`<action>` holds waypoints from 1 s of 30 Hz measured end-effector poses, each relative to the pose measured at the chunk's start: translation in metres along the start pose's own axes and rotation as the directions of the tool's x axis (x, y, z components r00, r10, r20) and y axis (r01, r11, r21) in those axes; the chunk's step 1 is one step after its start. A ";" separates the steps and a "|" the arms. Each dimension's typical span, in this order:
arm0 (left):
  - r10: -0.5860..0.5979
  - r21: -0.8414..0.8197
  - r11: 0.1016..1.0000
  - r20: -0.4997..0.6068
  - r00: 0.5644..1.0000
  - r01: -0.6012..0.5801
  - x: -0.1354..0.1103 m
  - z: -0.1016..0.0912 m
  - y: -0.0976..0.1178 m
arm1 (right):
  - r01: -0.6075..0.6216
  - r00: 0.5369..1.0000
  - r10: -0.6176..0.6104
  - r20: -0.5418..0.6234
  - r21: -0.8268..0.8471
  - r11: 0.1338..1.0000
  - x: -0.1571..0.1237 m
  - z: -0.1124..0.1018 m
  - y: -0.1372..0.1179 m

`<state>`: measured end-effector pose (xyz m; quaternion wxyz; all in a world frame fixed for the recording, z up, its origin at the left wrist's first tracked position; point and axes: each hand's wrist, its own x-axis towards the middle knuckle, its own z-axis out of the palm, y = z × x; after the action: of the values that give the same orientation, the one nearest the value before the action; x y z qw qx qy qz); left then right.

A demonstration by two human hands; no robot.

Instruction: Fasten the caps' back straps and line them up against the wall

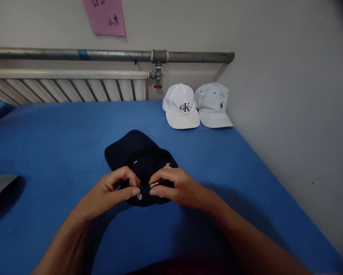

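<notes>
A dark baseball cap (132, 147) lies with its hollow side facing me and its brim toward the upper left. My left hand (118, 189) pinches the cap's back strap between thumb and fingers, beside a small metal buckle (139, 196). On the right of the same strap, my right hand (174, 183) is closed in a pinch, with a light metallic piece (154, 185) showing at its fingertips. Small white labels show inside the cap. The fingertips behind the strap are partly hidden.
On the blue table (59, 133), a white cap (178, 97) with black letters stands beside a pale cap (213, 99) at the back right. A grey object (0, 187) lies at the left edge. Behind are a radiator (73, 89), a metal pipe (116, 55) and a wall.
</notes>
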<state>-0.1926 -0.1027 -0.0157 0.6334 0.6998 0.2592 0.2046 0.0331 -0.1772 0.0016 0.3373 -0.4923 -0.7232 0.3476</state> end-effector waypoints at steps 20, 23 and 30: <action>0.006 0.038 0.999 -0.213 0.977 0.002 0.000 0.008 0.001 | -0.050 0.971 0.068 -0.231 0.084 0.995 0.003 0.007 0.000; -0.010 -0.017 1.000 -0.205 0.979 0.007 -0.001 0.006 0.002 | -0.053 0.960 0.074 -0.272 0.084 0.995 0.002 0.010 -0.003; -0.091 -0.010 0.996 -0.023 0.996 0.091 -0.003 0.000 0.003 | -0.050 0.938 0.070 -0.339 0.068 0.996 0.003 0.018 -0.008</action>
<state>-0.1943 -0.1047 -0.0123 0.6423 0.6820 0.2970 0.1848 0.0137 -0.1801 -0.0003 0.4610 -0.5569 -0.6280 0.2880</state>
